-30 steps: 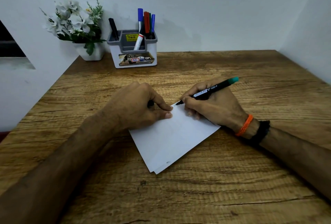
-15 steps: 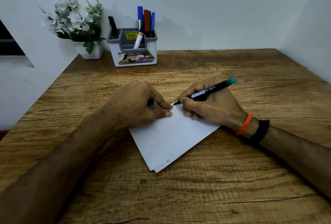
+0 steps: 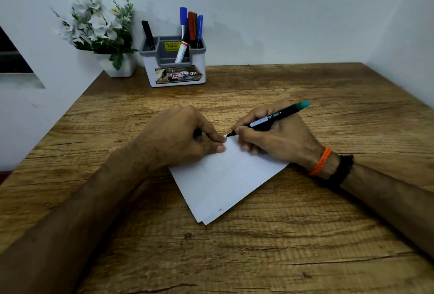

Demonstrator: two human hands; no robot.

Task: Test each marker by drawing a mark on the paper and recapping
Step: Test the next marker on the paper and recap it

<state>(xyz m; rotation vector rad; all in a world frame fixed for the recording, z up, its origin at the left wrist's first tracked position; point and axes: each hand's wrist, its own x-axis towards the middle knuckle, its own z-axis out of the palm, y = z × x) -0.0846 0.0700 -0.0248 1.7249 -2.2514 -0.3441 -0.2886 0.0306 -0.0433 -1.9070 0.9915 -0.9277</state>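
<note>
A folded white paper (image 3: pixel 225 183) lies tilted in the middle of the wooden desk (image 3: pixel 281 235). My right hand (image 3: pixel 277 138) grips an uncapped black marker with a teal end (image 3: pixel 274 117), its tip touching the paper's far corner. My left hand (image 3: pixel 185 136) rests on the paper's left edge with curled fingers, and a small dark thing, probably the cap, shows between its fingers. More markers (image 3: pixel 191 25) stand in a grey and white holder (image 3: pixel 173 63) at the back.
A white pot of white flowers (image 3: pixel 101 32) stands left of the holder against the wall. White walls close the desk at the back and right. An orange band and a black band circle my right wrist.
The marker tip and both hands have stayed almost still at the paper's far corner; only the view shifted slightly.
</note>
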